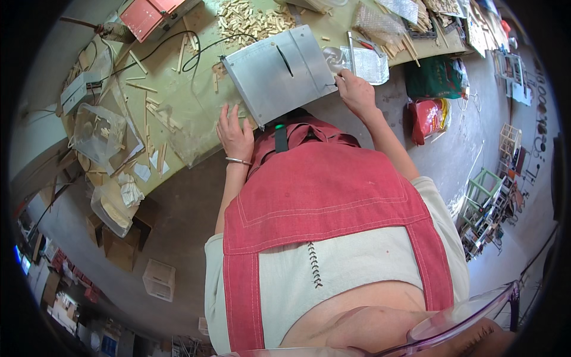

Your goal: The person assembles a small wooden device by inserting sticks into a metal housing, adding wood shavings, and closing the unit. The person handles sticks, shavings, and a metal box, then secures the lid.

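Note:
A silver sheet-metal box (270, 74) with a narrow dark slot in its top sits at the table's front edge. My left hand (235, 132) lies open with fingers apart on the table edge, beside the box's near left corner. At the box's right side my right hand (355, 92) is closed, thumb and fingers pinched around something small; a thin dark bit of it shows against the box's edge, its kind unclear. Just beyond that hand are a round metal disc (333, 56) and a metal straight bar (351, 52).
Many short wooden pieces (253, 22) are heaped behind the box. A black cable (193, 56) loops across the green table (193, 110). Wooden strips and a clear plastic bag (98, 131) lie at left. Bubble wrap (376, 27) is at back right; red (425, 119) and green bags (437, 77) stand on the floor.

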`<state>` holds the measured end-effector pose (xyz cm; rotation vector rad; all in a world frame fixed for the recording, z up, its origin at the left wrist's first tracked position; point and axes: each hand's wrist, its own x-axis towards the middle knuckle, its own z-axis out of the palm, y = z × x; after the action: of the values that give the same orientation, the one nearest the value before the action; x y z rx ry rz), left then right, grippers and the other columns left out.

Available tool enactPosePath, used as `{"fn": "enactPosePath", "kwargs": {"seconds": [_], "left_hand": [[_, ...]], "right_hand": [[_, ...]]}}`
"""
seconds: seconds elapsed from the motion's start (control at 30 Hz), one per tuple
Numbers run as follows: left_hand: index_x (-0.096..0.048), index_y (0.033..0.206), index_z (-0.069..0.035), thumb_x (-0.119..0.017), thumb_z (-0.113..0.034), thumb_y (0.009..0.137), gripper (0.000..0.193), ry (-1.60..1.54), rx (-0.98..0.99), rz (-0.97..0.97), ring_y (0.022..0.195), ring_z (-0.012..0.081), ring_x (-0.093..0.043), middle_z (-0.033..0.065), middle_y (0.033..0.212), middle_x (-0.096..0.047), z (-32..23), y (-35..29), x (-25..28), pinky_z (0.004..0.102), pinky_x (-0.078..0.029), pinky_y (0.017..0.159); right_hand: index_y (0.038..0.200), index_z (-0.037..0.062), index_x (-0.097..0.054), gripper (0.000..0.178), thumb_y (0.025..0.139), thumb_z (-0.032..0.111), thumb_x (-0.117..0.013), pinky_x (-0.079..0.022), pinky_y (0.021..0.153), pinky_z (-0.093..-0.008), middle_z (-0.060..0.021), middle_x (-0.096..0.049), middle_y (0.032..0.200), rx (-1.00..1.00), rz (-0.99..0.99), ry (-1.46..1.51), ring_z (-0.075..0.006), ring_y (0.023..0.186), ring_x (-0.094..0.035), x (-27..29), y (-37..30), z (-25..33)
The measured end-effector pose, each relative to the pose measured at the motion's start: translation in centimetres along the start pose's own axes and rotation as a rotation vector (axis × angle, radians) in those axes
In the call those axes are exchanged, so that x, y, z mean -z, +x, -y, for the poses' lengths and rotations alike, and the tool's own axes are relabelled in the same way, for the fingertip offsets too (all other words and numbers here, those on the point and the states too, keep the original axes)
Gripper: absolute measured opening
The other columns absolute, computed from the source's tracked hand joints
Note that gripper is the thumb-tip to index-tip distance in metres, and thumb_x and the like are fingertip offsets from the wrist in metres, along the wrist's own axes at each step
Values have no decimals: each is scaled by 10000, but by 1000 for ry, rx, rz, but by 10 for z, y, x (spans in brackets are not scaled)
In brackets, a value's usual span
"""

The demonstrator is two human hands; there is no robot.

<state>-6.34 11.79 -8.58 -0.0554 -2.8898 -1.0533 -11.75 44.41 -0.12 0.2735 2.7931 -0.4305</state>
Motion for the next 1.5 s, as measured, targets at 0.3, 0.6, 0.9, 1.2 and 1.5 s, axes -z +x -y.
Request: {"fn": "enactPosePath", "kwargs": {"seconds": [0.3, 0.6, 0.9, 1.2, 1.5], "left_hand": [[-545, 1295, -47, -630, -123, 852, 458, -6, -3, 15, 1288, 386, -432, 195, 1412, -449, 1, -1, 2, 478, -354, 1063], [-556, 1282, -55, -635, -112, 841, 452, 7, -4, -24, 1259, 376, -462, 178, 1392, -470, 13, -5, 7, 475, -373, 1043], [-573, 1258, -33, -645, -100, 822, 447, -34, -6, -36, 1241, 361, -464, 172, 1382, -467, 18, -8, 13, 473, -357, 1045], [-572, 1256, -26, -646, -101, 823, 445, -2, 33, -33, 1226, 358, -471, 172, 1380, -471, 33, -24, 25, 463, -362, 1040], [-574, 1256, -35, -651, -104, 821, 447, -24, 14, -32, 1211, 355, -477, 160, 1387, -469, 40, -24, 28, 461, -363, 1035]], "right_hand": [[1087, 71, -609, 280, 945, 306, -559, -501, 736, -460, -181, -685, 903, 44, -90, -36, -383, 853, -659, -4, -4, -5], [982, 80, -632, 239, 937, 308, -572, -501, 692, -469, -170, -676, 821, 94, -191, 157, -373, 791, -660, -3, -19, 16], [893, 89, -622, 206, 938, 288, -592, -498, 627, -447, -141, -649, 769, 481, -45, 300, -358, 730, -641, -65, -35, 99], [836, 77, -584, 241, 939, 294, -596, -486, 590, -463, -146, -639, 736, 527, -31, 254, -367, 690, -632, -87, -37, 120], [788, 77, -567, 277, 938, 307, -598, -478, 560, -480, -159, -622, 689, 472, -82, 170, -384, 654, -622, -89, -43, 130]]}}
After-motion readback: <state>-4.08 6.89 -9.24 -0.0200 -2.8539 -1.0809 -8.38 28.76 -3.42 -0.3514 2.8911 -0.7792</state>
